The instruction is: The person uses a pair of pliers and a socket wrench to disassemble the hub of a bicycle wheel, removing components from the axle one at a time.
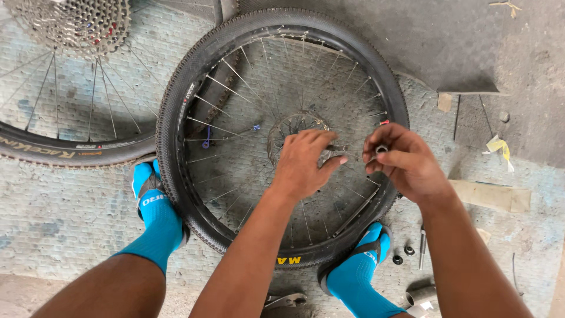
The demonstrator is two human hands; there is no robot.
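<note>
A black bicycle wheel point(176, 106) with thin spokes lies flat on the patterned mat between my feet. My left hand point(303, 162) rests over its hub point(291, 126) at the centre, fingers curled around the axle end. My right hand point(403, 162) hovers just right of the hub, pinching a small metal ring-shaped part point(381, 149) between thumb and fingers. My feet in blue socks point(154, 212) and sandals press against the tyre's near edge on both sides.
A second wheel point(59, 150) with a cassette of sprockets point(76, 23) lies at the upper left. Small black nuts point(403, 255), a thin metal tool point(422, 244), a metal cylinder point(421, 293) and pliers point(282, 301) lie near my right foot. A wooden strip point(491, 196) lies at right.
</note>
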